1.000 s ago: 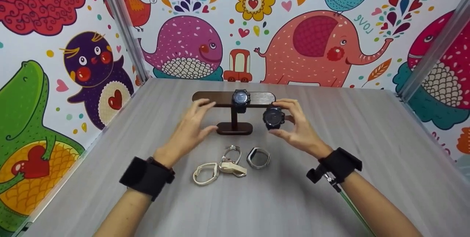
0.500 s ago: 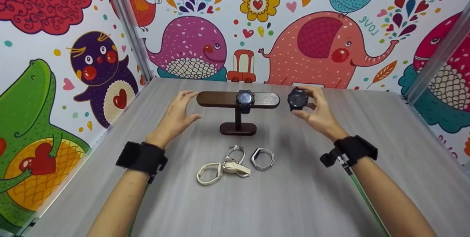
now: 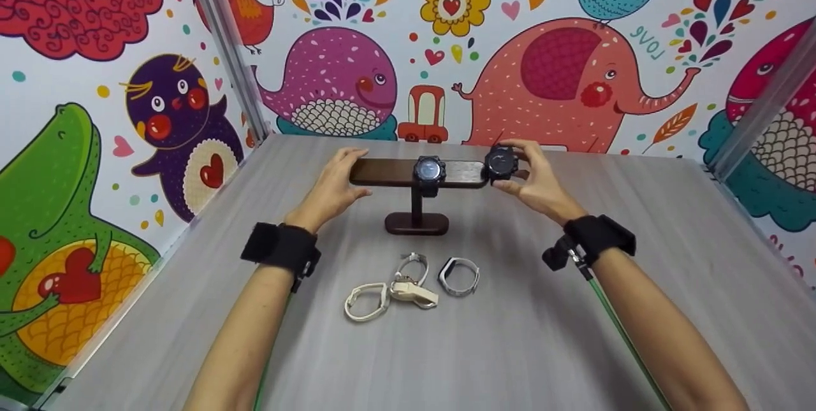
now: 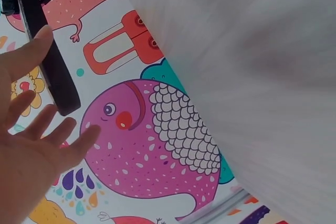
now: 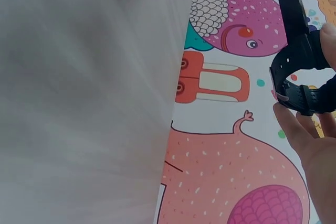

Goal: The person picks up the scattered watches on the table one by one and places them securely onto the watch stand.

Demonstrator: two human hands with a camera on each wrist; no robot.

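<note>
A dark brown wooden T-shaped watch stand (image 3: pixel 382 172) stands upright on the table. One black watch (image 3: pixel 429 170) is strapped around the middle of its bar. At the bar's right end, my right hand (image 3: pixel 535 185) pinches a second black watch (image 3: pixel 502 162) between thumb and fingers. In the right wrist view its closed strap loop (image 5: pixel 296 72) meets the bar's tip; whether the bar has entered the loop I cannot tell. My left hand (image 3: pixel 331 188) is at the bar's left end, thumb and fingers spread around it; the left wrist view shows the thumb touching or very near the bar (image 4: pixel 55 72).
In front of the stand lie a cream band (image 3: pixel 366 301), a cream watch (image 3: pixel 414 293), a pale watch with a thin strap (image 3: pixel 413 267) and a grey fitness band (image 3: pixel 459 277). Cartoon-printed walls (image 3: pixel 446 67) enclose the back and left of the table.
My right hand lifted the second watch up and rightward, then brought it left to the bar's right end. The left hand drew back from the bar, then returned to its left end.
</note>
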